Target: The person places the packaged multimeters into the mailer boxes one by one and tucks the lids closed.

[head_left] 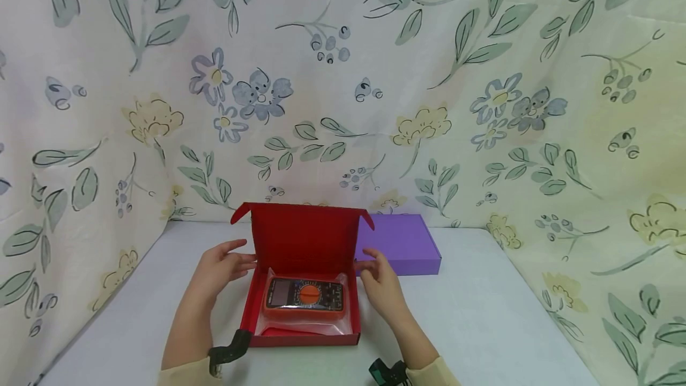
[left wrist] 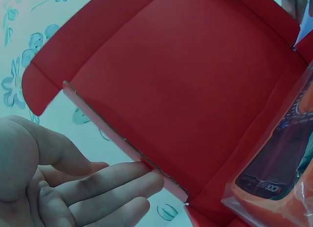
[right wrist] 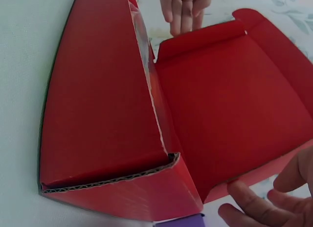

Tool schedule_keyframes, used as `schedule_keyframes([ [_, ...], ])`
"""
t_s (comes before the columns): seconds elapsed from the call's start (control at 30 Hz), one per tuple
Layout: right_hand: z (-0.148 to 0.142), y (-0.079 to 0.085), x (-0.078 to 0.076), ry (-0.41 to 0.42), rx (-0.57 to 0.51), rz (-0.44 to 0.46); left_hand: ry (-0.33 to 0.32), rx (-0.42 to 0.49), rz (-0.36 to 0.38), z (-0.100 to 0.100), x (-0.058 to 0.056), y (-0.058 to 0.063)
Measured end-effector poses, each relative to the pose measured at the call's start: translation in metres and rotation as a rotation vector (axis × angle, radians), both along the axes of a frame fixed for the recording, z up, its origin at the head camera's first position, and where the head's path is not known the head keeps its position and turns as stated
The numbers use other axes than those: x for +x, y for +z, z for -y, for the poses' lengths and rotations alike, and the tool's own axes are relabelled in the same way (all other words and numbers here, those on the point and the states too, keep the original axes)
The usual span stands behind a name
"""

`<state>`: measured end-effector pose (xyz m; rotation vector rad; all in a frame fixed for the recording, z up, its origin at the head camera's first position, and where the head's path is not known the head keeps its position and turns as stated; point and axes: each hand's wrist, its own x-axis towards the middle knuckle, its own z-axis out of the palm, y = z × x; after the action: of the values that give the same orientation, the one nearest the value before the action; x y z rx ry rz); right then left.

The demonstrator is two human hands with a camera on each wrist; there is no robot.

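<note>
A red cardboard box (head_left: 305, 340) stands on the table with its lid (head_left: 305, 237) raised at the back. Inside lies an orange and black multimeter (head_left: 305, 295) in clear plastic wrapping. My left hand (head_left: 224, 265) is at the lid's left side; in the left wrist view its extended fingertips (left wrist: 146, 180) touch the folded side flap (left wrist: 115, 134). On the opposite side, my right hand (head_left: 382, 283) has its fingers against the lid's right flap (right wrist: 264, 177), with the thumb apart. Neither hand grips anything.
A closed purple box (head_left: 402, 246) lies behind and to the right of the red box, partly hidden by its lid. White cloth covers the table (head_left: 482, 314). A curtain with printed leaves and flowers (head_left: 343, 106) hangs at the back and along both sides.
</note>
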<state>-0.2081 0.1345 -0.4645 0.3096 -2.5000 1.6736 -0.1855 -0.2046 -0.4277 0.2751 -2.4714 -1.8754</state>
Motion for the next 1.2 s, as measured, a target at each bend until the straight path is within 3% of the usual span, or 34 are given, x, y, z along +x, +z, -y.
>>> schedule_keyframes([
  [0.27,-0.004,-0.002,-0.003,0.004,0.048,-0.034,-0.045,0.023,-0.003,0.009,0.001,-0.004],
  [0.57,-0.010,-0.006,-0.007,0.038,0.031,0.074,-0.028,0.038,0.081,0.014,-0.001,-0.007],
  [0.8,-0.014,-0.008,-0.012,0.064,-0.007,0.150,-0.095,-0.006,0.108,0.019,0.001,-0.006],
  [1.2,-0.021,0.000,-0.010,0.140,0.045,0.161,-0.186,-0.023,0.109,0.026,0.007,-0.005],
])
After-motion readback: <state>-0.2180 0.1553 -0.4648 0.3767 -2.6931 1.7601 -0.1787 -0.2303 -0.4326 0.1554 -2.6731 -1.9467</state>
